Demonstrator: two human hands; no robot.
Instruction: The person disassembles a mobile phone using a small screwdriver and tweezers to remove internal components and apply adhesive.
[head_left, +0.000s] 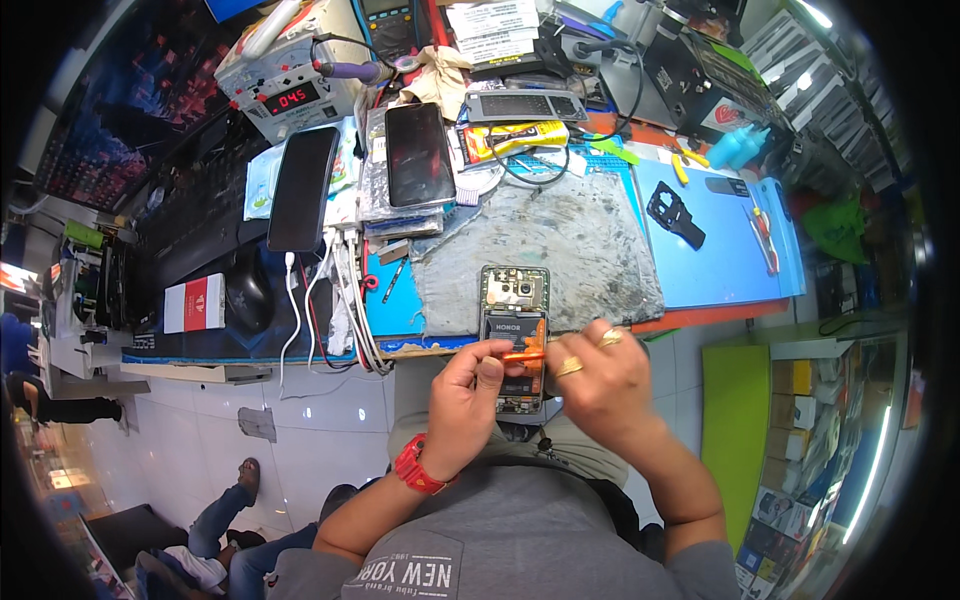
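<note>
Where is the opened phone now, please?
The opened phone is just right of the head view's centre, overlapping the grey mat, partly behind the left hand.

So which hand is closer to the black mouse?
The left hand: it is to the right of the black mouse. The right hand is farther right, past the opened phone.

Ph. repair shop: PSU, open ph.

The battery is black, watch red, mat mottled grey.
</note>
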